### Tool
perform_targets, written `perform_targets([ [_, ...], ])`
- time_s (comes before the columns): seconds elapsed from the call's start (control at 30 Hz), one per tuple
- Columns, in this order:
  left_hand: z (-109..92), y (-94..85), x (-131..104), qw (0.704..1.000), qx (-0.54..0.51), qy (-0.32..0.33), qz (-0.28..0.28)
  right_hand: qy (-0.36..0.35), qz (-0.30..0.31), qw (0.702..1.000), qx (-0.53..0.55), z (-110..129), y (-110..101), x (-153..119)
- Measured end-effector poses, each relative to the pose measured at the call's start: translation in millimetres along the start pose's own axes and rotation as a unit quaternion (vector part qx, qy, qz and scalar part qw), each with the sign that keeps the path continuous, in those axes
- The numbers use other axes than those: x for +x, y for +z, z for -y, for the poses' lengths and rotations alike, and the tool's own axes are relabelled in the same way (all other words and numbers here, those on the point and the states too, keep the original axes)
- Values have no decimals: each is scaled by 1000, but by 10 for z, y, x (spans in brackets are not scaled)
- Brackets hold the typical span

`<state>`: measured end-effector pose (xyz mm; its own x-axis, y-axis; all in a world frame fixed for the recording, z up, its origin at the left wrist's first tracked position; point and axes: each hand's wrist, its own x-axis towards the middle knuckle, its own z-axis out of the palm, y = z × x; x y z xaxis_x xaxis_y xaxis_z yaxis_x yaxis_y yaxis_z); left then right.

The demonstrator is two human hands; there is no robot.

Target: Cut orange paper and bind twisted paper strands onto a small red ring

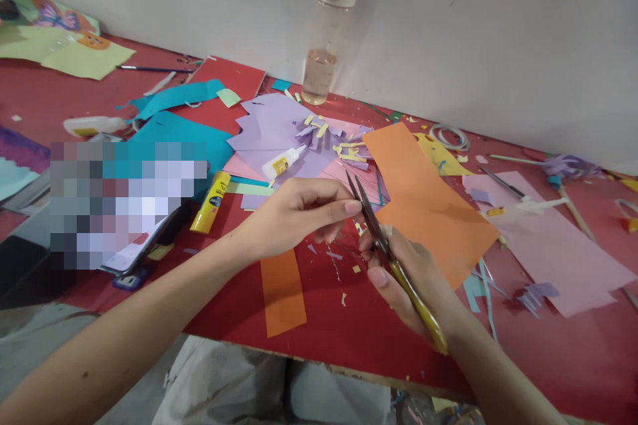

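The bottle (319, 73) is placed on the table (349, 339) at the top centre of the frame, behind the glue bottle (283, 165); the glue stick (211, 202) is set left of centre, beside the phone (149, 226).

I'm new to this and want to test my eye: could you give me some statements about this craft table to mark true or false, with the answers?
1. The right hand holds the scissors. True.
2. The left hand holds the glue stick. False: the glue stick lies on the table; that hand is by the scissor blades.
3. The tall bottle is lying down. False: the bottle stands upright near the wall.
4. The big orange sheet is right of the small orange strip. True.
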<state>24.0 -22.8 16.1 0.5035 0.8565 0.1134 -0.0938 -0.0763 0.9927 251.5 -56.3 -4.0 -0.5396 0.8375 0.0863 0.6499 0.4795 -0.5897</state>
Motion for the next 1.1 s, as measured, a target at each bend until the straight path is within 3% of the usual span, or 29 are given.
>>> perform_targets([
  [0.4,16,41,-9,999,36,15,-19,6,-33,999,-40,75,-11,32],
  [0.67,23,76,-16,989,126,55,-50,24,-33,998,-45,87,4,14],
  [0.9,-9,76,-18,963,241,97,-76,40,-46,995,-81,101,31,-4],
  [1.1,13,64,-38,920,353,133,-102,51,-49,992,-104,92,45,-23],
])
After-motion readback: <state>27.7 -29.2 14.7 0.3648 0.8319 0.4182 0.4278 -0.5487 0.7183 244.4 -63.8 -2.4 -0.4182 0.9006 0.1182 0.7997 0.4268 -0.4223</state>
